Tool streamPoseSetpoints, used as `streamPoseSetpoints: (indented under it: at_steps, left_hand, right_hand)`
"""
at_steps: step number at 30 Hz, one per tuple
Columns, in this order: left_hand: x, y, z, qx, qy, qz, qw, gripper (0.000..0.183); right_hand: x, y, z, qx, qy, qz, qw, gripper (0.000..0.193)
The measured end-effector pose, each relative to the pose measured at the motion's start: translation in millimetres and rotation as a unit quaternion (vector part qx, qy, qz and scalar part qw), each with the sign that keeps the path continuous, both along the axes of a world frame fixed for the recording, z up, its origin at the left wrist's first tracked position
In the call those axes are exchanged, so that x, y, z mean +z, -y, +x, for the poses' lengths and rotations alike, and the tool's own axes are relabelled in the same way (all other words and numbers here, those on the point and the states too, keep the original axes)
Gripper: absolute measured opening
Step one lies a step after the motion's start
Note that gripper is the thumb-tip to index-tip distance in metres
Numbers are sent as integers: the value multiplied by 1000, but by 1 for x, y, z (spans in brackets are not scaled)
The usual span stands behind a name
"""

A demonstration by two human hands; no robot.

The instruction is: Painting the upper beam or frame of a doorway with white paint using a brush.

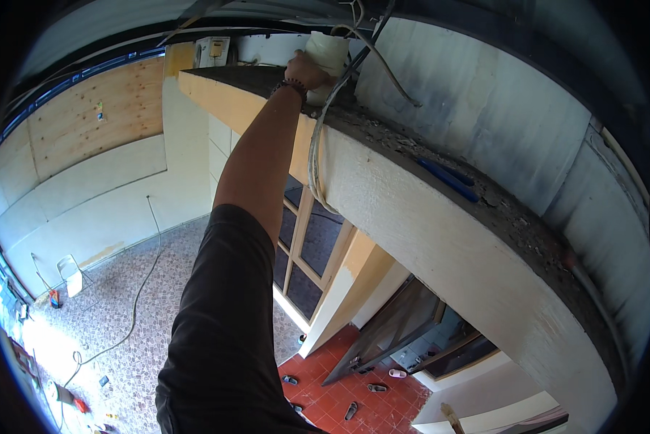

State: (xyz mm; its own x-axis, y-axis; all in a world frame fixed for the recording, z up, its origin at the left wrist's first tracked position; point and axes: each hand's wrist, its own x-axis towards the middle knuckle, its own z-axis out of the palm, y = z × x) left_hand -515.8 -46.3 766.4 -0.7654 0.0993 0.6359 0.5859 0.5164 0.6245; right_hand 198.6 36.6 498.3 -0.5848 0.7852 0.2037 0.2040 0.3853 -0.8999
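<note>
My left arm, in a dark sleeve and with a beaded bracelet at the wrist, stretches far up and away. At its end my left hand (pixel 307 72) is closed against an off-white, roughly cylindrical thing (pixel 328 52) on top of a high ledge (pixel 238 76). Whether that thing is a roll or a container I cannot make out. Part of it is behind the hand. Just right of the hand, pale cables (pixel 316 155) loop over the ledge's edge and hang down its white face. My right hand is out of view.
Along the dusty ledge lies a long blue object (pixel 448 179). Grey wall panels (pixel 477 101) rise behind it. Far below are a patterned floor (pixel 122 289) with a trailing cable, a white chair (pixel 70 275), a red tiled floor (pixel 325 376) with several shoes, and an open dark door (pixel 390 333).
</note>
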Motion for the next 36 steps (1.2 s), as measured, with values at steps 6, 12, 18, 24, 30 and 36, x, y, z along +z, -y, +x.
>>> streamPoseSetpoints:
  at_steps: [6, 12, 18, 24, 30, 36]
  left_hand:
    - [0, 0, -12, 21, -12, -9, 1000, 114]
    - [6, -3, 33, 25, 4, 7, 1000, 107]
    - [8, 43, -1, 64, -66, 22, 996, 100]
    - [-15, 78, -41, 108, -92, 76, 987, 104]
    - [-12, 53, -54, 84, -95, 78, 989, 107]
    - [-6, 45, -45, 67, -83, 48, 993, 113]
  right_hand:
    - [33, 0, 2, 46, -23, 123, 991, 37]
    - [59, 0, 6, 81, -91, 199, 972, 46]
    - [62, 2, 11, 100, -176, 100, 974, 51]
    - [47, -9, 18, 67, -163, 113, 978, 48]
    - [22, -26, 38, 45, -217, 94, 971, 46]
    - [35, -13, 24, 9, -149, 148, 978, 45]
